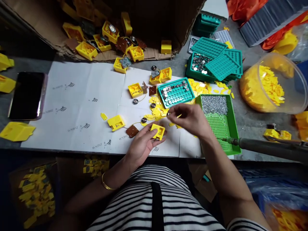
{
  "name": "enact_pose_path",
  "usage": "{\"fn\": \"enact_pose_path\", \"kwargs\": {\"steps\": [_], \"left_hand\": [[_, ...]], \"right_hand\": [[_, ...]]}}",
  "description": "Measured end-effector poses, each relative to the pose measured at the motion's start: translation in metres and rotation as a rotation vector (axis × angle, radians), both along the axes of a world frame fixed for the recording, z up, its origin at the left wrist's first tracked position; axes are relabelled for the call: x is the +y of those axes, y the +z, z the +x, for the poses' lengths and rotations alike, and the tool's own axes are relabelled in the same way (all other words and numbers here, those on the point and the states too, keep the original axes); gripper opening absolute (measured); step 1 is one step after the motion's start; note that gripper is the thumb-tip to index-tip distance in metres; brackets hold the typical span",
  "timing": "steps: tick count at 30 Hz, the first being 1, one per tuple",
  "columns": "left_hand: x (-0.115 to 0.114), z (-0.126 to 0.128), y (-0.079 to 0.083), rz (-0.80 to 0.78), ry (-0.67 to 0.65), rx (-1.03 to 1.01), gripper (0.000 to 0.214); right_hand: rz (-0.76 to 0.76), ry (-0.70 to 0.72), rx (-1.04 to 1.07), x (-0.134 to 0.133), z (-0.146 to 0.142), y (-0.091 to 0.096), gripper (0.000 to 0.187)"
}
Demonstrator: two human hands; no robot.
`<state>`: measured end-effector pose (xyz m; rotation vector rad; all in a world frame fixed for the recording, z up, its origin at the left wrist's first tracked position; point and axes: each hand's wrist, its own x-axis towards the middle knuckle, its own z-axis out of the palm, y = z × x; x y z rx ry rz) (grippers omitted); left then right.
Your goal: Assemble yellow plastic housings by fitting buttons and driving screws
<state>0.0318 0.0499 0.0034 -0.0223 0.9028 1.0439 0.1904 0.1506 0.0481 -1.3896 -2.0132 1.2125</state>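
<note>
My left hand [141,144] holds a small yellow plastic casing [158,132] above the white paper, its holed face up. To the right of it, my right hand [190,118] is raised, thumb and forefinger pinched on a small shiny piece [168,114] that looks like a button cell. Just beyond is a teal tray [176,93] partly filled with silvery button cells. Near my left hand lie a brown square plate [132,131], a wired round speaker [144,120] and another yellow casing [116,123]. Loose flat yellow pieces [160,112] are scattered between the hands and the tray.
A green tray [237,128] of screws stands right, with a screwdriver tip [231,140] over it. Behind are stacked teal trays [216,75] and a clear tub [247,89] of yellow pieces. A cardboard box [154,56] fills the back; a phone [27,95] lies left.
</note>
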Motion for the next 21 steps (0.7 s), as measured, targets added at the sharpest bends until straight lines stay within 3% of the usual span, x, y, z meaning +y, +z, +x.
{"fn": "enact_pose_path", "kwargs": {"steps": [2, 5, 9, 12, 16, 21], "left_hand": [[0.001, 0.004, -0.001, 0.027, 0.061, 0.018, 0.019], [0.000, 0.010, -0.001, 0.071, 0.107, 0.035, 0.019], [-0.002, 0.017, 0.005, 0.103, 0.134, 0.136, 0.027], [-0.005, 0.021, 0.008, 0.134, 0.158, 0.242, 0.031], [-0.009, 0.025, 0.005, 0.192, 0.131, 0.311, 0.030], [-0.014, 0.023, 0.002, 0.246, 0.071, 0.274, 0.030]], "right_hand": [[0.021, 0.038, 0.015, -0.029, -0.001, -0.001, 0.012], [0.181, 0.073, -0.068, -0.054, -0.003, -0.009, 0.012], [0.408, 0.118, -0.304, -0.062, -0.008, -0.018, 0.020], [0.489, 0.110, -0.406, -0.065, -0.010, -0.019, 0.023], [0.430, 0.105, -0.411, -0.067, -0.006, -0.014, 0.018], [0.182, 0.085, -0.175, -0.060, 0.001, -0.006, 0.007]]}}
